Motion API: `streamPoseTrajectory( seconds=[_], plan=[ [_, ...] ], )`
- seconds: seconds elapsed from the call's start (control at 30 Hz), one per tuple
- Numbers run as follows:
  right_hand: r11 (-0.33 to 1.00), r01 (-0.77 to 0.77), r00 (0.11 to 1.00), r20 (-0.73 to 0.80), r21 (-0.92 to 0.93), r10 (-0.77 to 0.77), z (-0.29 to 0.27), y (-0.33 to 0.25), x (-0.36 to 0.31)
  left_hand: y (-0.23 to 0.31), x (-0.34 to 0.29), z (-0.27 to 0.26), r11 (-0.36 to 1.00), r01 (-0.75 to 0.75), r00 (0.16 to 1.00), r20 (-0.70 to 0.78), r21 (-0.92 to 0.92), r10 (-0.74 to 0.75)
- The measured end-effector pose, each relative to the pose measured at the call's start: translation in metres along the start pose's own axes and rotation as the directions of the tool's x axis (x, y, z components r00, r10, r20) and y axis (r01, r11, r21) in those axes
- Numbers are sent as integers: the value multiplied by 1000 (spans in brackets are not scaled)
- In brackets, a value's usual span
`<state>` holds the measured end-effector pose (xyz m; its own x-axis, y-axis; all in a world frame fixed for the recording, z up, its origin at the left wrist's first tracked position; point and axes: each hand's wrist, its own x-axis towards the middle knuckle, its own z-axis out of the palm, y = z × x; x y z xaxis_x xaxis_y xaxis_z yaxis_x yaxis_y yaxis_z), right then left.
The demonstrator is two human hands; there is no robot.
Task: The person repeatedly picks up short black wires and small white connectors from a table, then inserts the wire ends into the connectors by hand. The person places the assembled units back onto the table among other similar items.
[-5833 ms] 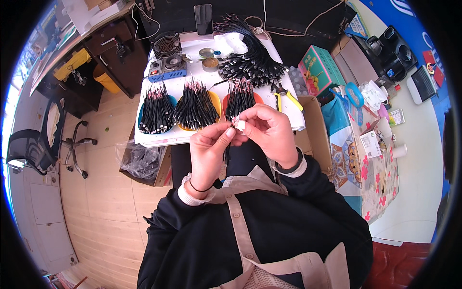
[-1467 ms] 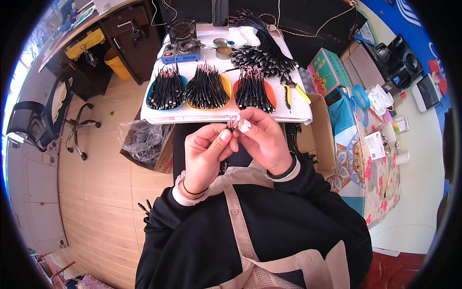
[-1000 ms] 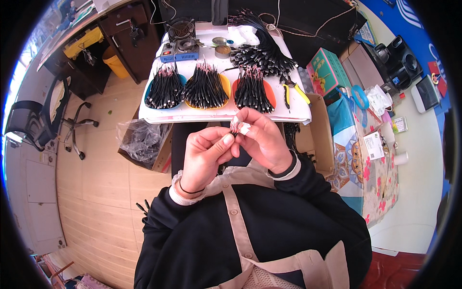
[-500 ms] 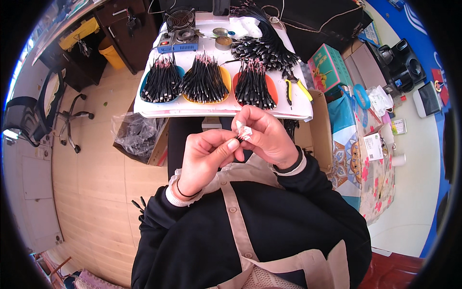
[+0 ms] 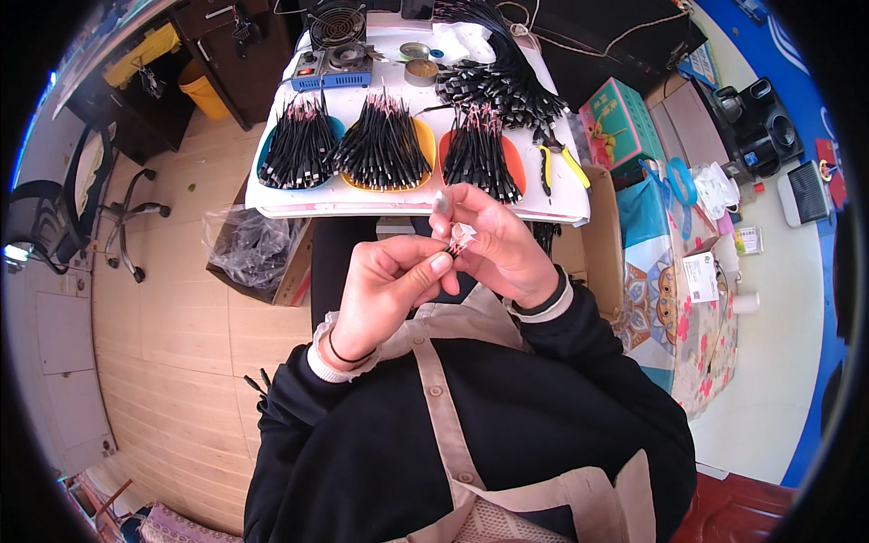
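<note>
Both hands meet in front of my chest, just below the near edge of the white table (image 5: 299, 206). My left hand (image 5: 389, 285) has thumb and forefinger pinched shut on a short black cable piece (image 5: 455, 244) w/ thin reddish wire ends; the other fingers curl into the palm. My right hand (image 5: 498, 244) is cupped around the same spot from the other side, fingertips touching the wire ends, forefinger raised; something small and white sits at its fingertips, can't tell what. So the cable piece is held in the air between the two hands, not on the table. On the table, left to right: blue dish (image 5: 264, 163), yellow dish (image 5: 425, 145), orange dish (image 5: 514, 158), each heaped w/ black cable pieces. Yellow-handled pliers (image 5: 561, 163) lie just right of the orange dish. Further back, a loose pile of black cables (image 5: 493, 77), a small round tin (image 5: 421, 72) and a blue base unit w/ fan (image 5: 333, 68). Green carton (image 5: 615, 122) stands off the table's right side
</note>
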<state>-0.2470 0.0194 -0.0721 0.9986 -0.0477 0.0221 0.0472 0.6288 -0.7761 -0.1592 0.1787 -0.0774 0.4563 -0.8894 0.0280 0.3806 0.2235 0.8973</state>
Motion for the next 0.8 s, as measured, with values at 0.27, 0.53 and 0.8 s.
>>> streamPoseTrajectory(
  seconds=[0.27,0.53,0.8],
  plan=[
    [999,-4,999,-43,-40,3,2,15,-6,-2,-8,2,999,8,1000,-14,-39,-8],
    [664,130,962,-68,-736,-263,-1,-7,-14,-5,-7,-2,990,-36,998,-50,139,43],
    [214,231,897,122,-949,-425,-4,-9,-12,-6,-3,-5,983,15,999,-40,185,-8]
  ],
)
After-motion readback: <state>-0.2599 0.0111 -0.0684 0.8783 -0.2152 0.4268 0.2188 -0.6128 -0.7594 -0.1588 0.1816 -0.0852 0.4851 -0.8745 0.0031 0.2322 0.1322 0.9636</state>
